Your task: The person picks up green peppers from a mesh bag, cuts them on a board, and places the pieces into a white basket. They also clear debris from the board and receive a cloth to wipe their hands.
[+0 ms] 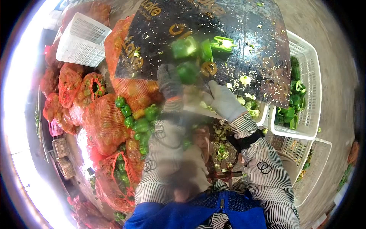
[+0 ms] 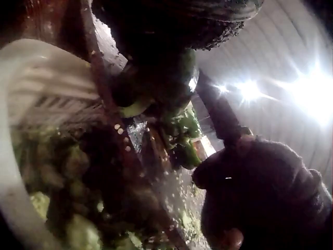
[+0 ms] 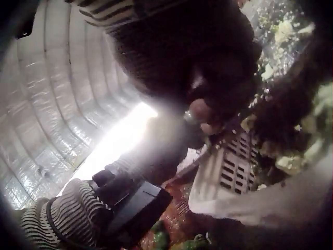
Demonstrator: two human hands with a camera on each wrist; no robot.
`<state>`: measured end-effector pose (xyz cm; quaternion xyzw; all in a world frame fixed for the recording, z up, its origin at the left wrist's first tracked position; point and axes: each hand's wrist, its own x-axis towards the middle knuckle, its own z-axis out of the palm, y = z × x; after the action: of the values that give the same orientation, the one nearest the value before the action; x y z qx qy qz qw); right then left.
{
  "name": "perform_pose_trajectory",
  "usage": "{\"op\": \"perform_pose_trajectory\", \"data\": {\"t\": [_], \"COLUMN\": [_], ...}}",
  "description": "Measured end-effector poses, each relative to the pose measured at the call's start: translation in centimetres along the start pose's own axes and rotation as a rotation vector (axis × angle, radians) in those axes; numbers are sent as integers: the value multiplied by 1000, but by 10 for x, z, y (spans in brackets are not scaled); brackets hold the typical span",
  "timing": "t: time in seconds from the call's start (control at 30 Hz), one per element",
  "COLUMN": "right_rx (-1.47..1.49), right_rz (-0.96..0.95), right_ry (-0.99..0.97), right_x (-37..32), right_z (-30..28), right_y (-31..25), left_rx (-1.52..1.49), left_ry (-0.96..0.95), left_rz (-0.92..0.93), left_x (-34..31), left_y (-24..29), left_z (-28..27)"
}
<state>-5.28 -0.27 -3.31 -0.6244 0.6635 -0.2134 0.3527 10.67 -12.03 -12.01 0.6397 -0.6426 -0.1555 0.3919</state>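
Note:
At the near edge of the dark board (image 1: 152,70), my gloved left hand (image 1: 169,82) holds a green bell pepper (image 1: 187,72). In the left wrist view that pepper (image 2: 182,78) hangs below the dark glove. My right hand (image 1: 225,101), in a pale glove with bare fingertips, is just right of the left one. Its fingers grip a knife (image 2: 221,112), whose dark blade points up toward the pepper in the left wrist view. Cut green peppers (image 1: 185,47) lie farther up the board, one opened piece (image 1: 224,44) showing its pale inside.
White seeds and scraps are scattered over the board. Under its near right edge sits a white basket (image 3: 208,200) of pepper cores (image 1: 251,107). A white crate (image 1: 316,95) of green peppers stands right. Red mesh sacks (image 1: 103,118) and loose peppers (image 1: 141,126) are left.

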Motion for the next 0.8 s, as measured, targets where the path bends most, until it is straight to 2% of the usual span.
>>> {"op": "perform_pose_trajectory", "data": {"t": [0.03,0.07,0.13,0.2,0.27,0.3,0.4,0.43,0.47,0.53,0.6,0.67,0.73,0.8], "right_rx": [-22,-20,-24,-34,-132,-75,-162,-213,-212,-197,-221,-225,62,128], "right_rz": [-116,-121,-39,21,170,120,98,52,40,137,57,84,71,105], "right_ry": [-77,-77,81,54,32,-3,0,-3,-21,-113,-88,-23,46,46], "right_x": [2,3,2,19,29,29,46,50,48,42,22,9,10,26], "right_z": [-3,0,12,22,24,17,43,50,48,45,56,81,77,65], "right_y": [0,-4,-14,-9,-23,-28,-20,-8,-6,-8,13,49,59,71], "left_rx": [-38,-74,-91,-104,149,157,-263,-253,69,744,565,230,661,80], "left_ry": [-17,-33,-54,-78,23,27,27,39,107,213,-112,2,-134,70], "left_rz": [-29,-58,-100,-144,203,204,7,-1,179,511,271,-57,326,-29], "left_x": [1,2,3,-3,-19,-22,-27,-24,-17,-11,-4,5,24,41], "left_y": [-2,-5,0,13,25,26,9,3,-7,-31,6,18,21,28], "left_z": [0,-1,-4,-12,-19,-15,-3,4,14,21,3,16,17,30]}}
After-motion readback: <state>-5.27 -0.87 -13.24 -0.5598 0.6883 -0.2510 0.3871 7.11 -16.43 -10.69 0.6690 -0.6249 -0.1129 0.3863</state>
